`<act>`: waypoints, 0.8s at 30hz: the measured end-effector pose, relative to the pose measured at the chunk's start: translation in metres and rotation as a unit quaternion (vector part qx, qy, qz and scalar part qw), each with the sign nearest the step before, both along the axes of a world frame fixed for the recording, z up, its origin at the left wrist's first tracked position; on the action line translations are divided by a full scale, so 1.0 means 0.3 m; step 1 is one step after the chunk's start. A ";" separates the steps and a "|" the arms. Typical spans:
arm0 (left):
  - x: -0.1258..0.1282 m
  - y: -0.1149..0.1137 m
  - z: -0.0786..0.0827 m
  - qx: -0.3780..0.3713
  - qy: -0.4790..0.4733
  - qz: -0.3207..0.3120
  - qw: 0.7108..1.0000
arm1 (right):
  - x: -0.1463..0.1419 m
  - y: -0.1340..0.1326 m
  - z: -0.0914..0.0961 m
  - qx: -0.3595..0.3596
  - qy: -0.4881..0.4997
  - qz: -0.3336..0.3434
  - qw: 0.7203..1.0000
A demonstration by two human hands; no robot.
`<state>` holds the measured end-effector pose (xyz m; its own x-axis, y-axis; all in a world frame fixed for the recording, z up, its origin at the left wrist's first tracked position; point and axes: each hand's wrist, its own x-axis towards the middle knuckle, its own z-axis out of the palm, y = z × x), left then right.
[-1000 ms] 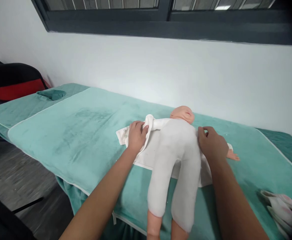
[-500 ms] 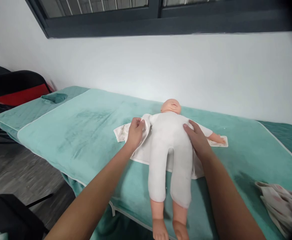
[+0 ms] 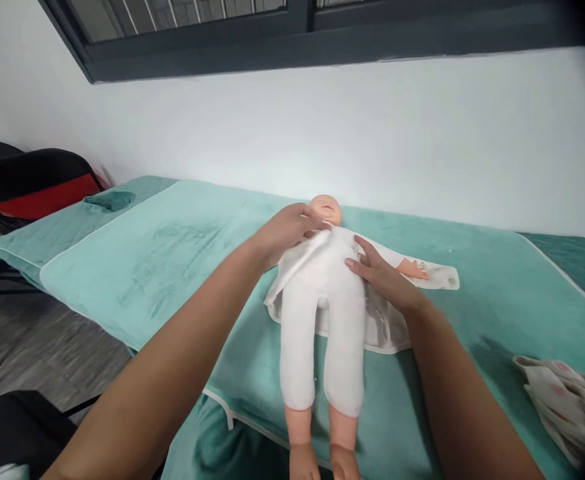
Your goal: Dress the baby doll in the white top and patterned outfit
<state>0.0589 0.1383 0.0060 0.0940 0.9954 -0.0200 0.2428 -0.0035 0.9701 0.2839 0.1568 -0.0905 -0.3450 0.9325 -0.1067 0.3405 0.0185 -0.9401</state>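
A baby doll [image 3: 322, 313] with a white cloth body lies on its back on the teal-covered table [image 3: 172, 247], feet toward me. Under it is spread a small white garment [image 3: 397, 327]. My left hand [image 3: 287, 230] is closed on the garment's left flap and holds it over the doll's chest, just below the doll's head [image 3: 326, 208]. My right hand [image 3: 379, 273] lies flat on the doll's belly with fingers stretched out. The garment's right sleeve [image 3: 439, 277] stays spread on the table with the doll's arm on it.
A crumpled white and pink cloth [image 3: 567, 400] lies at the table's right front. A folded teal cloth [image 3: 109, 199] sits at the far left end. A black and red chair [image 3: 32, 183] stands left of the table. A white wall runs close behind.
My left hand has pulled the garment's left flap up from the table and across the doll's chest. My right hand slid from the doll's side onto its belly.
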 end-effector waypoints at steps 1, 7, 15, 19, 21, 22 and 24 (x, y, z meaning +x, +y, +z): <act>0.012 -0.025 0.040 -0.020 -0.024 -0.077 0.997 | 0.003 -0.001 0.001 0.005 -0.009 -0.001 1.000; 0.019 -0.067 0.061 0.021 -0.105 -0.069 0.992 | 0.036 0.032 -0.020 0.037 0.013 -0.023 0.999; 0.096 -0.063 -0.227 0.218 0.207 0.054 0.952 | 0.184 0.118 -0.033 0.148 -0.127 -0.357 0.914; 0.109 -0.208 -0.285 0.256 0.280 0.049 0.924 | 0.251 0.145 -0.054 0.093 -0.287 -0.313 0.901; 0.072 -0.293 -0.316 0.237 0.276 0.091 0.927 | 0.264 0.151 -0.061 0.094 -0.321 -0.292 0.896; 0.048 -0.333 -0.334 0.229 0.270 0.113 0.928 | 0.266 0.152 -0.062 0.101 -0.332 -0.287 0.893; 0.000 -0.401 -0.373 0.200 0.244 0.152 0.937 | 0.265 0.150 -0.061 0.113 -0.347 -0.278 0.888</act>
